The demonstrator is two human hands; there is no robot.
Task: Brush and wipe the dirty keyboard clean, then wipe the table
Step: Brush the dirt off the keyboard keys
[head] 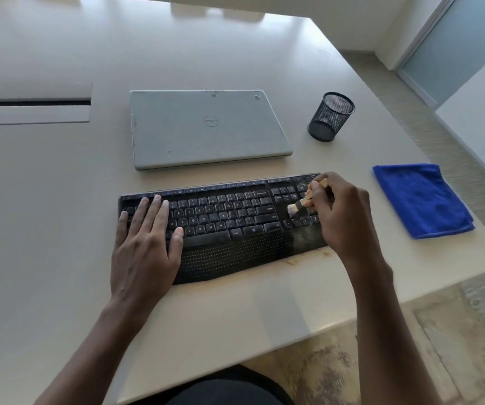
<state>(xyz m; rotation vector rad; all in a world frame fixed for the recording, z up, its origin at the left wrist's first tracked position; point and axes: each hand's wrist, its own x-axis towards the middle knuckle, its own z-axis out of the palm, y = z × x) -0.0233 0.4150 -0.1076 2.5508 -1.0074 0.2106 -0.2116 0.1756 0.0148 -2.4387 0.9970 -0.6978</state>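
Keyboard (229,223): black, on table (60,200), in front of closed laptop (206,127)
Left hand (145,247): flat, fingers straight, pressing left keys
Right hand (340,217): grips brush (302,201), bristles on right-side keys
Cloth (422,200): blue, folded, right of keyboard
Dust: visible near keyboard's right front edge

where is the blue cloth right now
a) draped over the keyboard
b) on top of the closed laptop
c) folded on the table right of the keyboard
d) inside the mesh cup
c: the blue cloth lies folded flat on the table, apart from the keyboard and off its right end.
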